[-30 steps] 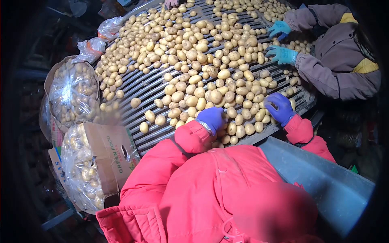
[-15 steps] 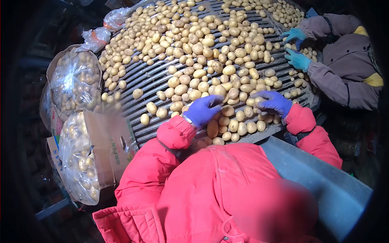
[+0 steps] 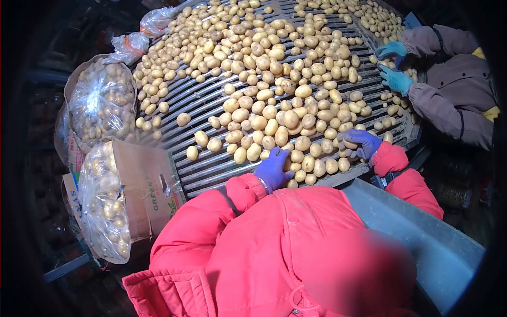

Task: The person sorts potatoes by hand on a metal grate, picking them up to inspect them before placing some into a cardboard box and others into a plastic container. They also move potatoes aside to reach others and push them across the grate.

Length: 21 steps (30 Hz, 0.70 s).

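Observation:
Many potatoes (image 3: 259,122) lie on a slatted metal grate (image 3: 182,145). My left hand (image 3: 273,170), in a purple glove, rests among potatoes at the near edge of the grate; its fingers are spread a little, pointing forward, and I see nothing held in it. Farther right, my right hand (image 3: 360,143), also in a purple glove, has its fingers curled over a potato (image 3: 349,143) near the right side of the grate. Several more potatoes lie between the two hands.
Boxes lined with clear plastic, a rear one (image 3: 100,100) and a nearer one (image 3: 142,185), hold potatoes at left. A blue-grey trough (image 3: 417,232) stands at lower right. A co-worker's gloved hands (image 3: 395,79) touch potatoes at upper right. Plastic bags (image 3: 129,48) lie at upper left.
My left hand has moved down toward the near edge of the grate. My right hand has shifted slightly down, its fingers more curled. The whole view has shifted a little.

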Tool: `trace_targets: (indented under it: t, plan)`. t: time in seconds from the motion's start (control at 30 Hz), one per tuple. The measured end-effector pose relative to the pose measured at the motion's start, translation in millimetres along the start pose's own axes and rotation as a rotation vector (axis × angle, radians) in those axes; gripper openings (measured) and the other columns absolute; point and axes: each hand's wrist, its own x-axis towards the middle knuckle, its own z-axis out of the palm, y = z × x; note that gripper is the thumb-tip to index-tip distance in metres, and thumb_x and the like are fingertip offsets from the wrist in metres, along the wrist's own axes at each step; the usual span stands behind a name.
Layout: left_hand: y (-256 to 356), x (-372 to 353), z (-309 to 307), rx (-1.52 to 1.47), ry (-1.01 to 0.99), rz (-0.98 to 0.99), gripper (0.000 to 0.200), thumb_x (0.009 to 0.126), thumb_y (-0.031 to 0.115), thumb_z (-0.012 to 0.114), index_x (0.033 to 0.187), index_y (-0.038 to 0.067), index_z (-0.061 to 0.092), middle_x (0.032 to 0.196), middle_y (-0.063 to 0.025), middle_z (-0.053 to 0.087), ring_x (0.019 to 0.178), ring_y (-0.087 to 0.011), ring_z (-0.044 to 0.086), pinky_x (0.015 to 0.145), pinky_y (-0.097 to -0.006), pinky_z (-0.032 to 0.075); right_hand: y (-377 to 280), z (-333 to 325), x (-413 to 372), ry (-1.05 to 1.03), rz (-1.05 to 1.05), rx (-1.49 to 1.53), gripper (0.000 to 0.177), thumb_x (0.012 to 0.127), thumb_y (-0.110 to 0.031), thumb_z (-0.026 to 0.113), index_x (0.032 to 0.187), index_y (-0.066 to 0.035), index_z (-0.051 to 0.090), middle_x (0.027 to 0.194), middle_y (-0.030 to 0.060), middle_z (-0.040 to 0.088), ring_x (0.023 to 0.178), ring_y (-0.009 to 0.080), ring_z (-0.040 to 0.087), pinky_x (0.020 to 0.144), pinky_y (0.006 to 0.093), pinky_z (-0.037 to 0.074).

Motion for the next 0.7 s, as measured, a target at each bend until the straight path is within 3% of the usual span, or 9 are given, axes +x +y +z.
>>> trace_targets:
  t: [0.03, 0.13, 0.23, 0.27, 0.37, 0.4, 0.5, 0.6, 0.7]
  plan:
    - [5, 0, -4, -0.044, 0.035, -0.011, 0.078, 0.075, 0.028, 0.082, 0.140, 0.003, 0.045, 0.130, -0.0190, 0.053, 0.105, -0.0337, 0.063, 0.085, -0.0451, 0.056, 1, 0, 1, -0.013, -0.012, 0.005, 0.040, 0.098, -0.035, 0.063, 0.129, -0.009, 0.064, 0.113, 0.0075, 0.068, 0.098, 0.0217, 0.069, 0.085, 0.0362, 0.056]
    - [14, 10, -24, -0.900, -0.089, -0.176, 0.075, 0.081, 0.019, 0.077, 0.145, 0.002, 0.043, 0.134, -0.0119, 0.053, 0.110, -0.0239, 0.061, 0.090, -0.0375, 0.054, 6, -2, 4, -0.032, -0.037, 0.011, 0.041, 0.098, -0.036, 0.063, 0.129, -0.010, 0.064, 0.113, 0.0070, 0.068, 0.097, 0.0213, 0.068, 0.082, 0.0356, 0.055]
    - [1, 23, -44, -1.242, -0.144, -0.074, 0.075, 0.084, 0.013, 0.073, 0.150, 0.002, 0.040, 0.137, -0.0076, 0.052, 0.116, -0.0184, 0.057, 0.095, -0.0326, 0.051, 8, -2, 4, -0.010, -0.027, 0.025, 0.041, 0.098, -0.037, 0.063, 0.129, -0.010, 0.064, 0.113, 0.0065, 0.069, 0.096, 0.0214, 0.068, 0.080, 0.0353, 0.054]
    - [-1, 25, -51, -1.417, -0.210, -0.034, 0.071, 0.085, 0.006, 0.068, 0.150, 0.002, 0.039, 0.142, -0.0108, 0.051, 0.125, -0.0228, 0.055, 0.103, -0.0357, 0.050, 8, -1, 4, 0.002, -0.018, 0.030, 0.041, 0.098, -0.037, 0.063, 0.129, -0.010, 0.064, 0.113, 0.0063, 0.069, 0.096, 0.0216, 0.068, 0.080, 0.0352, 0.054]
    - [3, 22, -65, -1.757, -0.328, -0.095, 0.069, 0.087, 0.004, 0.064, 0.151, 0.002, 0.037, 0.147, -0.0134, 0.048, 0.131, -0.0272, 0.053, 0.110, -0.0410, 0.048, 3, 7, -1, 0.047, -0.005, 0.011, 0.040, 0.098, -0.037, 0.063, 0.128, -0.011, 0.064, 0.113, 0.0058, 0.069, 0.095, 0.0205, 0.068, 0.079, 0.0346, 0.054]
    - [-8, 25, -57, -1.800, -0.328, -0.041, 0.068, 0.088, 0.003, 0.060, 0.151, 0.002, 0.035, 0.149, -0.0152, 0.046, 0.135, -0.0308, 0.051, 0.113, -0.0450, 0.046, 3, 7, -1, 0.040, -0.015, 0.005, 0.040, 0.098, -0.037, 0.063, 0.128, -0.011, 0.065, 0.113, 0.0055, 0.069, 0.094, 0.0201, 0.068, 0.079, 0.0342, 0.054]
    - [-6, 22, -63, -1.849, -0.308, -0.046, 0.064, 0.090, -0.001, 0.052, 0.152, 0.001, 0.034, 0.146, -0.0143, 0.047, 0.131, -0.0260, 0.055, 0.106, -0.0384, 0.052, 6, 3, 1, 0.022, -0.033, 0.008, 0.040, 0.098, -0.036, 0.063, 0.127, -0.010, 0.065, 0.112, 0.0050, 0.069, 0.093, 0.0190, 0.068, 0.077, 0.0330, 0.053]
    - [-9, 22, -62, -1.874, -0.279, -0.038, 0.061, 0.092, -0.001, 0.050, 0.151, 0.001, 0.035, 0.145, -0.0141, 0.048, 0.130, -0.0258, 0.055, 0.105, -0.0377, 0.053, 8, 3, 2, 0.024, -0.034, 0.028, 0.039, 0.098, -0.036, 0.063, 0.127, -0.010, 0.065, 0.111, 0.0047, 0.069, 0.092, 0.0185, 0.068, 0.075, 0.0320, 0.053]
    - [-9, 24, -60, -1.850, -0.251, -0.084, 0.060, 0.095, 0.005, 0.056, 0.151, 0.001, 0.034, 0.143, -0.0156, 0.050, 0.130, -0.0296, 0.056, 0.111, -0.0433, 0.047, 6, 6, 1, 0.026, -0.047, 0.024, 0.038, 0.098, -0.035, 0.062, 0.127, -0.009, 0.065, 0.110, 0.0047, 0.069, 0.092, 0.0188, 0.068, 0.074, 0.0315, 0.053]
